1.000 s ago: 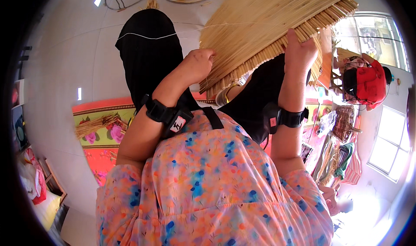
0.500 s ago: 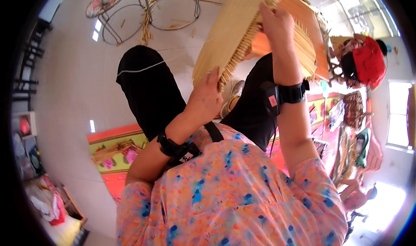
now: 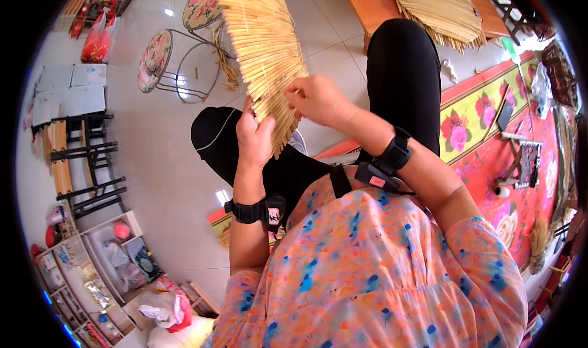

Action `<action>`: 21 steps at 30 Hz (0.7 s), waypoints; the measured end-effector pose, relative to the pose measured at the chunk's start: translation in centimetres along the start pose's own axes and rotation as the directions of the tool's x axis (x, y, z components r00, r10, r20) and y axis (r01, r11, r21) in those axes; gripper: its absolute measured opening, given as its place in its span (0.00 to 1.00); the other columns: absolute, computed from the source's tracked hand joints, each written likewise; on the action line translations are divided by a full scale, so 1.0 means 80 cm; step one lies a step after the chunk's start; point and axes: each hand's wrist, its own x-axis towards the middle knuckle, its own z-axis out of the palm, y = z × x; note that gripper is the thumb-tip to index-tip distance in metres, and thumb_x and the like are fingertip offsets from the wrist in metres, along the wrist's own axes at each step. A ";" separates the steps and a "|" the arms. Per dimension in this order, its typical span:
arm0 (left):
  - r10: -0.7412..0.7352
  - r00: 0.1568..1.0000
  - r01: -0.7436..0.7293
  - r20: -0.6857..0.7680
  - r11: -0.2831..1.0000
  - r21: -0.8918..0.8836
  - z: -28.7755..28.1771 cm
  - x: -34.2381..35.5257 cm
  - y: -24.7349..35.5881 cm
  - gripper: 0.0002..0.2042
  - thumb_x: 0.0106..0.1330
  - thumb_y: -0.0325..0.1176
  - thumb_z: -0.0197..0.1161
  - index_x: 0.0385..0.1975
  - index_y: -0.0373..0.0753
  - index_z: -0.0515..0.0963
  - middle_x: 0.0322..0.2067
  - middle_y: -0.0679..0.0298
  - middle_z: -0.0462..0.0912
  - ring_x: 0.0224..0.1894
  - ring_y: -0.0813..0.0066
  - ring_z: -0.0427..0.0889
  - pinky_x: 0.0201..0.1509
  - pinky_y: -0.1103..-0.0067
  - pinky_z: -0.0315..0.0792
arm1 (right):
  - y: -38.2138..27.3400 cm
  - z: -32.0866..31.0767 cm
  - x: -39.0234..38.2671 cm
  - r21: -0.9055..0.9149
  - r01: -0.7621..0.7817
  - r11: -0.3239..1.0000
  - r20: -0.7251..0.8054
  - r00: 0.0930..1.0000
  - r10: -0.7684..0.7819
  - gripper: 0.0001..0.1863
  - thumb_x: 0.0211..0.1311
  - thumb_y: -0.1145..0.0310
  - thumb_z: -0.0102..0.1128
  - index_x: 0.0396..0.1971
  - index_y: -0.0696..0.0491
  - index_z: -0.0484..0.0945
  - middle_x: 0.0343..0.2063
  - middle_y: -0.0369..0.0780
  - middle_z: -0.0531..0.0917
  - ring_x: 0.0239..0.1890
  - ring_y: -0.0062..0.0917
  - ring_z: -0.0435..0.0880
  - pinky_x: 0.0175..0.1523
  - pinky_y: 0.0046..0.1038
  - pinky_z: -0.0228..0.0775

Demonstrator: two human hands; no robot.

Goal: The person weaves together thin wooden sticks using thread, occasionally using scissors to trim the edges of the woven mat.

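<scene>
My left hand (image 3: 255,133) grips the lower part of a woven panel of pale straw stalks (image 3: 260,35), its thumb outward; the panel stands tall from my lap with a row of stalk ends along its left side. My right hand (image 3: 312,100) is curled in a pinch at the panel's lower right, against the stalks; what is between its fingertips is too small to make out. Black devices are strapped on both forearms. My black-clad knees (image 3: 403,54) lie on either side, a pale string across the left one.
An orange wooden table (image 3: 361,2) at top holds a second straw panel (image 3: 435,8). Floral-seated stools (image 3: 153,63) and loose stalks lie beyond my left knee. A floral mat (image 3: 508,219) spreads at right. Shelving (image 3: 107,253), bags and black folded frames (image 3: 86,158) stand at left.
The panel has swung left and more upright. My left hand has turned to grip its lower part; my right hand has dropped from the upper edge to the lower right. The view has turned.
</scene>
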 end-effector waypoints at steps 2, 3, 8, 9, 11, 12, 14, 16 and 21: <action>-0.021 1.000 0.021 -0.005 1.000 0.010 -0.001 -0.001 0.000 0.25 0.60 0.19 0.50 0.61 0.30 0.65 0.54 0.59 0.75 0.55 0.73 0.74 0.62 0.77 0.65 | 0.008 0.019 -0.004 0.087 0.003 0.996 -0.005 1.000 -0.002 0.11 0.65 0.68 0.58 0.39 0.60 0.82 0.26 0.42 0.86 0.25 0.23 0.87 0.30 0.24 0.77; -0.022 1.000 0.022 -0.011 1.000 -0.004 0.001 -0.001 0.000 0.25 0.60 0.19 0.51 0.61 0.30 0.65 0.54 0.59 0.75 0.55 0.73 0.74 0.63 0.76 0.65 | 0.009 0.027 -0.004 0.120 0.015 0.993 -0.037 0.999 -0.010 0.11 0.64 0.68 0.58 0.39 0.60 0.82 0.26 0.42 0.86 0.25 0.23 0.87 0.30 0.24 0.77; -0.021 0.999 0.015 -0.047 0.992 -0.126 0.011 -0.003 -0.002 0.25 0.59 0.20 0.51 0.60 0.31 0.67 0.51 0.60 0.78 0.51 0.74 0.77 0.58 0.77 0.69 | 0.002 0.040 0.000 0.174 0.024 0.984 -0.134 0.991 0.000 0.09 0.58 0.69 0.63 0.34 0.59 0.83 0.26 0.43 0.86 0.26 0.27 0.87 0.34 0.27 0.79; -0.023 0.999 0.018 -0.032 0.991 -0.133 0.011 -0.001 -0.002 0.24 0.60 0.19 0.52 0.60 0.31 0.67 0.51 0.60 0.77 0.51 0.74 0.77 0.58 0.77 0.70 | 0.002 0.039 0.000 0.174 0.020 0.985 -0.133 0.991 0.003 0.09 0.58 0.69 0.63 0.34 0.59 0.83 0.26 0.43 0.86 0.26 0.27 0.87 0.35 0.28 0.79; -0.004 1.000 0.003 -0.008 0.996 -0.085 0.011 -0.001 -0.001 0.24 0.60 0.19 0.52 0.59 0.31 0.67 0.51 0.60 0.77 0.51 0.74 0.77 0.58 0.77 0.70 | 0.002 0.039 0.000 0.184 0.033 0.982 -0.144 0.990 -0.007 0.10 0.57 0.68 0.64 0.33 0.58 0.83 0.26 0.43 0.86 0.27 0.28 0.86 0.36 0.29 0.79; 0.010 1.000 -0.009 0.005 0.998 -0.069 0.011 -0.003 0.000 0.24 0.60 0.19 0.52 0.59 0.31 0.67 0.51 0.61 0.77 0.51 0.75 0.77 0.58 0.77 0.70 | 0.002 0.041 0.000 0.208 0.012 0.978 -0.143 0.990 0.018 0.10 0.57 0.68 0.64 0.33 0.59 0.83 0.25 0.43 0.86 0.27 0.29 0.86 0.36 0.30 0.78; -0.018 1.000 0.017 -0.015 0.999 -0.035 0.012 -0.004 0.001 0.24 0.59 0.19 0.50 0.58 0.30 0.68 0.50 0.60 0.78 0.50 0.75 0.78 0.56 0.78 0.72 | 0.003 0.044 0.002 0.261 -0.007 0.965 -0.159 0.986 0.050 0.10 0.57 0.67 0.64 0.32 0.59 0.82 0.25 0.44 0.86 0.27 0.30 0.86 0.35 0.31 0.78; -0.022 1.000 0.022 -0.010 0.998 -0.053 0.012 -0.005 0.004 0.24 0.58 0.19 0.50 0.58 0.30 0.69 0.49 0.60 0.78 0.49 0.75 0.78 0.55 0.78 0.72 | 0.003 0.047 0.004 0.271 -0.011 0.963 -0.144 0.988 0.052 0.09 0.57 0.67 0.63 0.31 0.59 0.82 0.24 0.45 0.85 0.26 0.30 0.85 0.35 0.31 0.77; -0.017 0.999 0.016 -0.045 1.000 -0.015 0.015 -0.009 0.008 0.23 0.59 0.19 0.53 0.58 0.30 0.69 0.49 0.60 0.79 0.49 0.75 0.78 0.56 0.78 0.72 | 0.006 0.054 0.007 0.341 -0.065 0.938 -0.101 0.989 0.105 0.10 0.58 0.67 0.58 0.25 0.59 0.82 0.23 0.50 0.83 0.28 0.42 0.85 0.39 0.39 0.77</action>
